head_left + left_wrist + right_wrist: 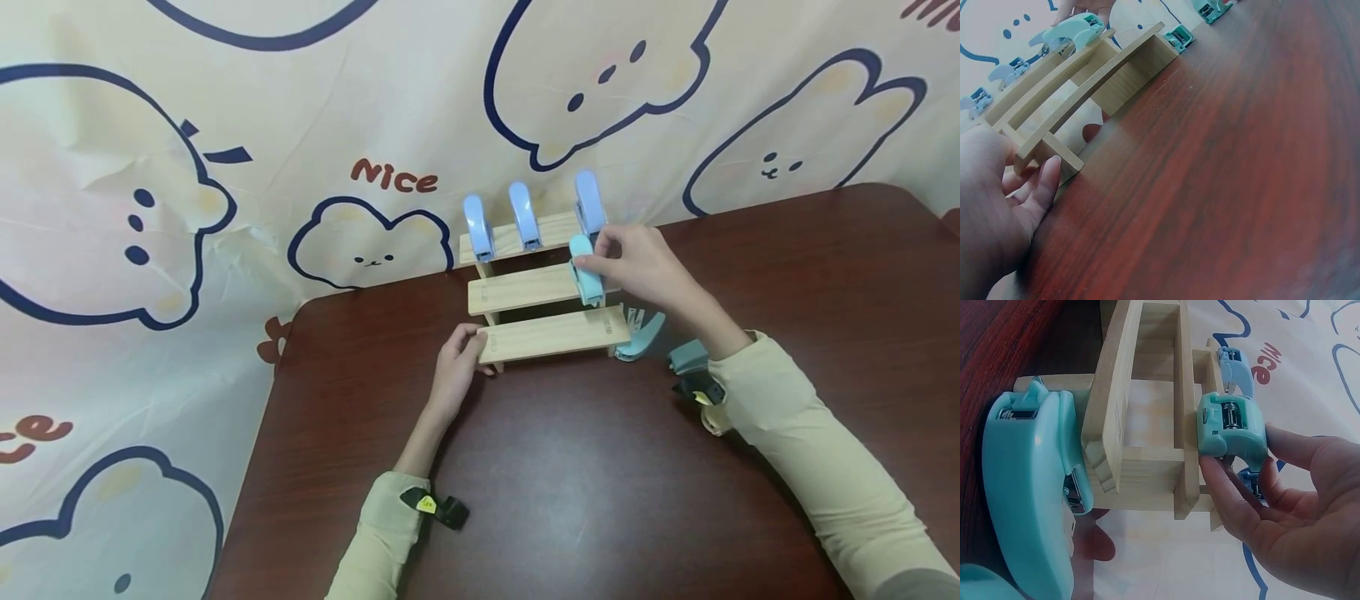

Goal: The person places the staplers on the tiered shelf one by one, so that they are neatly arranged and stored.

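A three-tier wooden step rack (pixel 551 337) stands on the table in front of the wall cloth. My left hand (pixel 455 367) grips the left end of its lowest step, thumb and fingers around the board's end in the left wrist view. With thumb and fingers, my right hand (pixel 647 265) holds a light teal stapler (pixel 1234 425) by its sides at the right part of the middle step. The stapler's base is right at the step's surface. Three blue staplers (pixel 525 217) stand in a row on the top step, spaced apart.
Beside the rack's right end, a teal stapler (pixel 641 336) lies on the table (pixel 540 467). Another teal stapler (pixel 688 357) is farther right, partly behind the right wrist. A cloth (pixel 360 100) printed with cartoon animals hangs close behind the rack.
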Action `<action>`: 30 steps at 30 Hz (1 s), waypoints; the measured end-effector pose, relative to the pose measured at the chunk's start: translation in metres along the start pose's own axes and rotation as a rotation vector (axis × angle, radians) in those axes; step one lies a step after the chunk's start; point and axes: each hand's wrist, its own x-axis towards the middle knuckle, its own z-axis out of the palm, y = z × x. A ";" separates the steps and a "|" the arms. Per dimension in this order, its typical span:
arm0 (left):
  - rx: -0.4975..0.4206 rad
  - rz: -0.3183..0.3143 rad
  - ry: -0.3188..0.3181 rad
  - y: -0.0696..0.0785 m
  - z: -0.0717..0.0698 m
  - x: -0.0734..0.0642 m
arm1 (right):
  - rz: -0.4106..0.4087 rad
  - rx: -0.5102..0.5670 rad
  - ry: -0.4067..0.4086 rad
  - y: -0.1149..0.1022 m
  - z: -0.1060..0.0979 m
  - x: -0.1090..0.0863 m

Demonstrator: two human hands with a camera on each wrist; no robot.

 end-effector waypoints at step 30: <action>-0.003 -0.002 0.001 0.000 0.001 0.000 | -0.021 -0.002 -0.021 0.008 0.000 0.004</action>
